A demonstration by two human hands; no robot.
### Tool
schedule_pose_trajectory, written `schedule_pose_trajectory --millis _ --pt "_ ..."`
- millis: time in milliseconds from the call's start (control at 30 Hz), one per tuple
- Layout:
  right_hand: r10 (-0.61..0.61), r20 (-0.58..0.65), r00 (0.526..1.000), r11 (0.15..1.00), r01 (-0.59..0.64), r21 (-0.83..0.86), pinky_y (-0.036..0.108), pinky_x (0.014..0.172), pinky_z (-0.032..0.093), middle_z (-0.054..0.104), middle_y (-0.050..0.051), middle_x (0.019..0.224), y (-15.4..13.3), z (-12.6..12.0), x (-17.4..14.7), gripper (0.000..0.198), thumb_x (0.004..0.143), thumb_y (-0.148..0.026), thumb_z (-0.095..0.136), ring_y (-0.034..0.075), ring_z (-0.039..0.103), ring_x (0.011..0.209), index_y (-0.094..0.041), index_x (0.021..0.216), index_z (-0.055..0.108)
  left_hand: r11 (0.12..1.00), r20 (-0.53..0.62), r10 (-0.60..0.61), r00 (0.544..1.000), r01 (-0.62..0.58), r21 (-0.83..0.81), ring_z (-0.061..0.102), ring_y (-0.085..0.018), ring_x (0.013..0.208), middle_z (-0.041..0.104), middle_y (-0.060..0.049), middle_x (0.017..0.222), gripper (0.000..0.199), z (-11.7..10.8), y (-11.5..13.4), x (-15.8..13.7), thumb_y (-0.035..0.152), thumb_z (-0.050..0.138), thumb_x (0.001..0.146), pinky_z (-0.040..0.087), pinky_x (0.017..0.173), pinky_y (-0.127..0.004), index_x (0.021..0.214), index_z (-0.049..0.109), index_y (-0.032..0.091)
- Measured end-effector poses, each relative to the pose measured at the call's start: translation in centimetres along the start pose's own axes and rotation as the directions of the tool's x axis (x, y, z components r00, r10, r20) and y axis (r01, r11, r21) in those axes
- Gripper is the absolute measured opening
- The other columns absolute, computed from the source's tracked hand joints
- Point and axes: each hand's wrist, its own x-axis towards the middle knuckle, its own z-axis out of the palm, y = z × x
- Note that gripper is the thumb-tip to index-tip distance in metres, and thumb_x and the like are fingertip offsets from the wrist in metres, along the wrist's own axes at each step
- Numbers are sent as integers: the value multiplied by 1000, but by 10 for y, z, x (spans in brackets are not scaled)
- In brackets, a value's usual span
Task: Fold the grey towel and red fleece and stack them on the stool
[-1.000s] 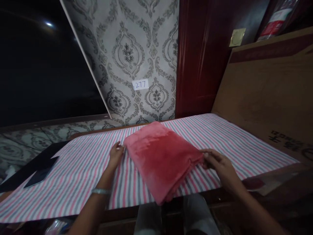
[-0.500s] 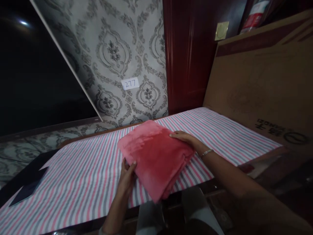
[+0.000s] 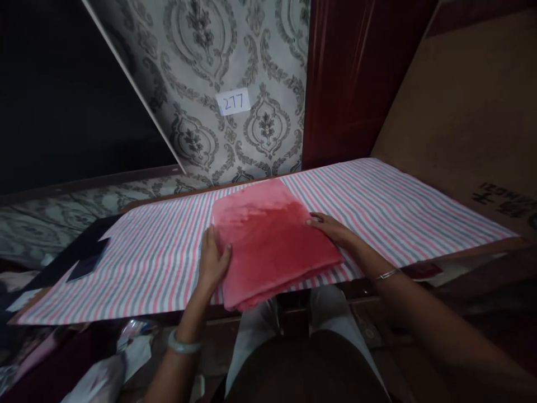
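A folded red plush cloth (image 3: 272, 240), paler pink along its far and left parts, lies on the striped tablecloth (image 3: 155, 252). Its near edge, where the layers show, reaches the table's front edge. My left hand (image 3: 213, 258) grips the left side, thumb at the cloth's edge and fingers stretched along it. On the right side, my right hand (image 3: 329, 228) holds the edge between thumb and fingers. Part of the fingers of both hands is hidden by the cloth.
A dark flat phone-like object (image 3: 89, 264) lies at the table's left end. A large black screen (image 3: 75, 101) stands behind on the left, and a big cardboard box (image 3: 474, 112) on the right. A paper label marked 277 (image 3: 233, 102) is on the wall. Plastic bags (image 3: 98, 380) lie below left.
The red cloth has turned so its near edge runs more nearly along the table's front. Both hands have moved with it, still at its sides. The camera view has tilted downward.
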Motion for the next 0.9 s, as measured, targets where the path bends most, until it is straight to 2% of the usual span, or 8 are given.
schedule_pose_trajectory --millis 133,300,533,633,700,767,833,900 --pt "-14 13 1000 1000 14 24 38 85 57 73 11 117 10 4 -1 50 79 -42 73 27 71 97 -19 123 64 938 299 319 899 -346 38 12 -33 153 33 -8 161 67 37 33 -50 32 74 76 -2 124 -54 140 54 26" --pt "-65 -41 997 997 64 -44 35 81 57 74 10 114 15 5 -1 47 82 -42 69 25 71 94 -18 122 64 786 718 430 547 -618 0 28 -31 150 43 -12 155 65 78 43 -91 26 65 85 3 124 -58 148 46 28" --pt "-66 -56 996 987 57 -148 33 86 55 70 12 123 21 1 3 54 85 -46 64 25 69 104 -15 130 61 592 755 412 511 -780 205 10 -31 154 28 -10 163 76 75 38 -89 27 64 88 6 121 -65 155 28 29" --pt "-84 -59 995 982 73 -172 35 90 54 69 13 125 22 2 3 55 85 -47 63 27 67 108 -16 130 61 644 784 420 458 -759 99 22 -28 152 36 -8 160 72 62 35 -86 29 66 88 15 122 -60 153 34 31" --pt "-101 -53 993 984 92 -154 36 91 54 69 12 126 23 3 2 54 86 -48 63 27 67 110 -18 131 61 741 697 469 542 -672 24 37 -25 146 46 -6 154 55 46 31 -75 32 59 93 26 121 -53 146 45 34" --pt "-104 -35 994 988 99 -114 37 91 54 68 10 127 23 3 2 55 86 -48 62 27 67 110 -20 133 60 847 450 466 762 -532 24 41 -26 142 53 -6 148 43 25 24 -57 33 58 93 30 120 -50 136 58 31" --pt "-93 -18 995 993 92 -71 38 92 55 68 10 128 21 3 2 59 86 -47 63 27 67 110 -21 138 56 952 100 305 947 -304 -22 39 -29 143 54 -8 146 42 6 13 -34 33 67 86 30 120 -49 128 64 27" --pt "-76 2 997 997 76 -32 39 93 54 66 11 131 16 4 3 63 86 -47 63 27 66 112 -21 142 52 977 -90 3 996 -23 -213 46 -32 138 54 -10 146 52 -8 0 -14 31 76 78 39 114 -47 128 63 25"
